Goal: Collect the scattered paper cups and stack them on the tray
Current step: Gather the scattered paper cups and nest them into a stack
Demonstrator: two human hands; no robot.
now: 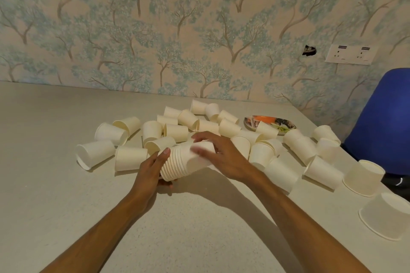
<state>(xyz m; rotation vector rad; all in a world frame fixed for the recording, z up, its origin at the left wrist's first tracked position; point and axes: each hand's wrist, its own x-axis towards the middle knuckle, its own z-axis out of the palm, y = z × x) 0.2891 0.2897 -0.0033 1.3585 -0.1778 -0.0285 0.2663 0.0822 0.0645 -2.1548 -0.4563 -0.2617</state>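
A nested stack of white paper cups (177, 164) lies tilted just above the table in the middle of the view. My left hand (153, 167) grips its rim end from the left. My right hand (218, 154) is closed over the outermost cup at the other end. Many loose white paper cups (131, 157) lie scattered on their sides around and behind the stack. The patterned tray (286, 123), orange and dark in places, sits at the back right, partly hidden by cups.
Two cups (363, 177) stand upside down near the table's right edge. A blue chair (381, 117) stands beyond that edge. The beige table (188, 228) meets a tree-patterned wall with a socket plate (350, 54) at the back.
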